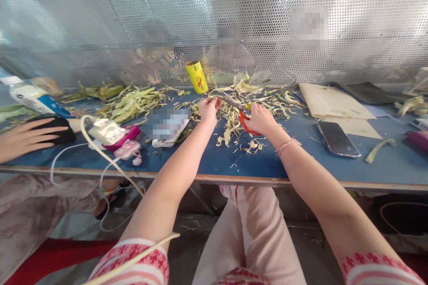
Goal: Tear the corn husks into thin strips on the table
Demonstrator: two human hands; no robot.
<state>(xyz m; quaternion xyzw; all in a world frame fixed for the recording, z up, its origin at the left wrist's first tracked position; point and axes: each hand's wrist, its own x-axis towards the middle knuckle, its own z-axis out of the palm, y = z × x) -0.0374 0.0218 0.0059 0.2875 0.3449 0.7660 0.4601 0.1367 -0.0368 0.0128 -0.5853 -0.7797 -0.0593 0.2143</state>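
My right hand (260, 118) is closed around the red handles of a pair of scissors (234, 104), whose metal blades point left. At the blade tips, my left hand (209, 109) is pinched shut; whatever lies between its fingertips is too small to make out. Pale green plant trimmings (230, 131), curled and in shreds, lie scattered on the blue table (214, 160) beneath both hands. Just behind my left hand stands a yellow cardboard tube (196, 78), slightly tilted. A phone or similar white device (170, 127), its screen blurred, rests left of my left wrist.
A perforated metal panel (254, 22) rises behind the table. Right lie a dark phone (338, 139) and brown card sheets (334, 102). Left are a heap of green leaves (133, 102), a charger with cables (109, 133), a bottle (31, 95) and another person's hand (30, 136).
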